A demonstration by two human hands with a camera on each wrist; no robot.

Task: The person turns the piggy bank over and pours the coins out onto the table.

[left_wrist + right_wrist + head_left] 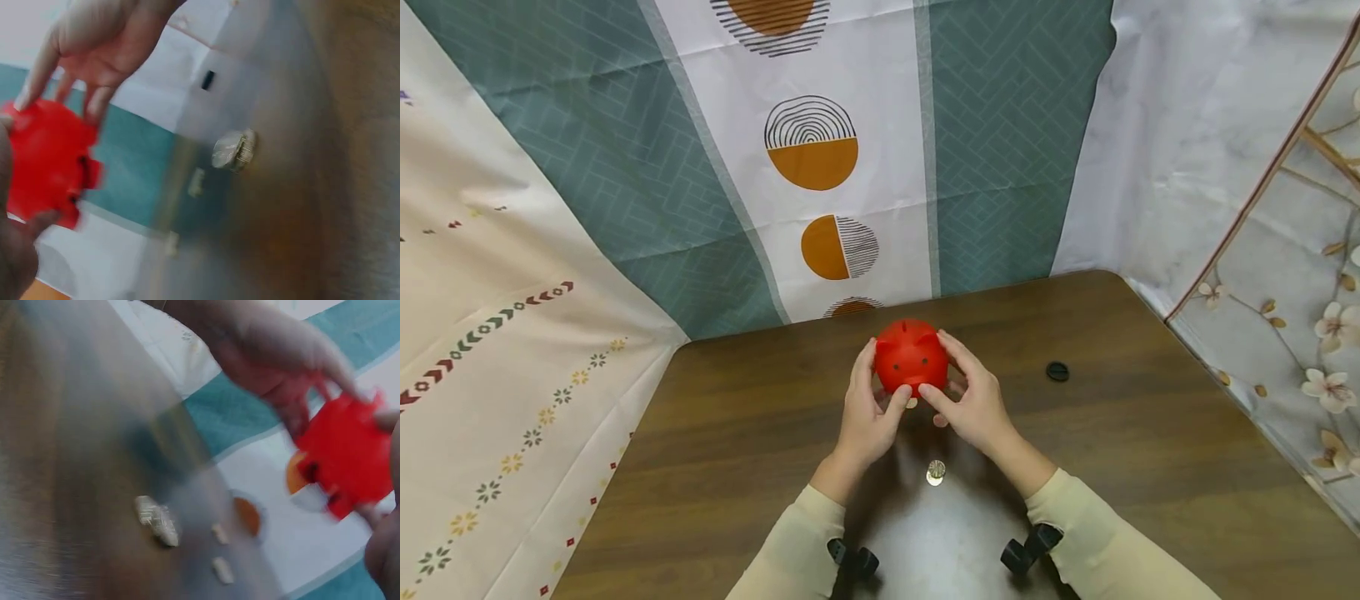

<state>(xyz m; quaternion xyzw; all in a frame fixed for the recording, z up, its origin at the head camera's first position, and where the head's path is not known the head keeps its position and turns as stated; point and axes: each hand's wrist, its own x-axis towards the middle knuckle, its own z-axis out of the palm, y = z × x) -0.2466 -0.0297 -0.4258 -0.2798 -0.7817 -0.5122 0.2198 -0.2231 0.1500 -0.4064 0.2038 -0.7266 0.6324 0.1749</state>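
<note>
A red piggy bank (912, 360) is held between both hands, lifted off the table, its snout facing me and a slot on top. My left hand (867, 417) grips its left side, thumb near the snout. On the other side my right hand (976, 407) holds it the same way. Below lie two overlapping coins (936, 472), also seen as a coin pair (234, 150) in the left wrist view. One more coin (912, 403) shows just under the snout, and another coin (940, 422) by the right fingers. Both wrist views are blurred.
A small black round disc (1057, 371) lies on the brown wooden table (760, 417), right of the hands. Patterned cloth (1000, 150) hangs behind the table's far edge and along both sides. Black devices (1032, 548) are strapped at the wrists.
</note>
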